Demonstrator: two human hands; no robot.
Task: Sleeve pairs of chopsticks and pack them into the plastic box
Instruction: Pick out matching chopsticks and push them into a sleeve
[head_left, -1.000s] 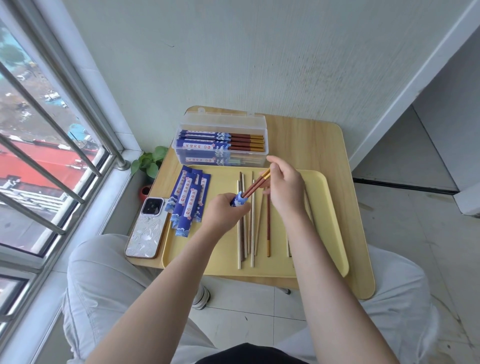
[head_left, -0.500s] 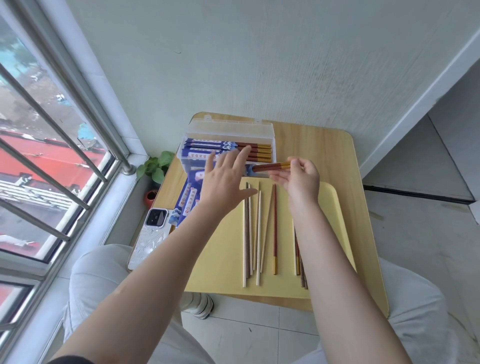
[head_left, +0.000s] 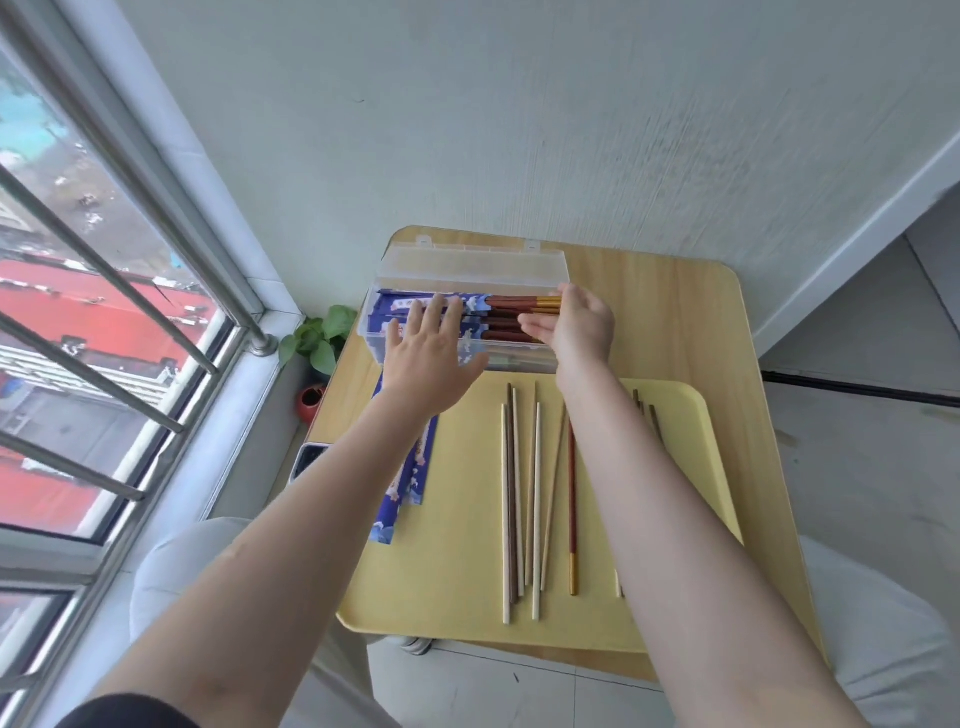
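Note:
The clear plastic box (head_left: 519, 362) stands open at the far edge of the table and holds several sleeved pairs of chopsticks (head_left: 498, 315), blue sleeves left, brown and gold ends right. My left hand (head_left: 428, 353) lies flat on the blue sleeves inside the box, fingers spread. My right hand (head_left: 574, 325) is at the box's right end, with thumb and fingers around the gold ends of the top sleeved pair. Several loose chopsticks (head_left: 519, 493) lie lengthwise on the yellow tray (head_left: 680, 441). Empty blue sleeves (head_left: 410, 480) lie on the tray's left side, partly under my left forearm.
The tray sits on a small wooden table (head_left: 675, 312) against the wall. A phone (head_left: 309, 460) lies at the table's left edge. A small potted plant (head_left: 319, 340) stands on the floor by the barred window (head_left: 104, 312). My knees are under the table.
Both hands moved forward from the tray to the box. My right hand carried the sleeved pair into the box, and my left hand opened and came down flat on the sleeves.

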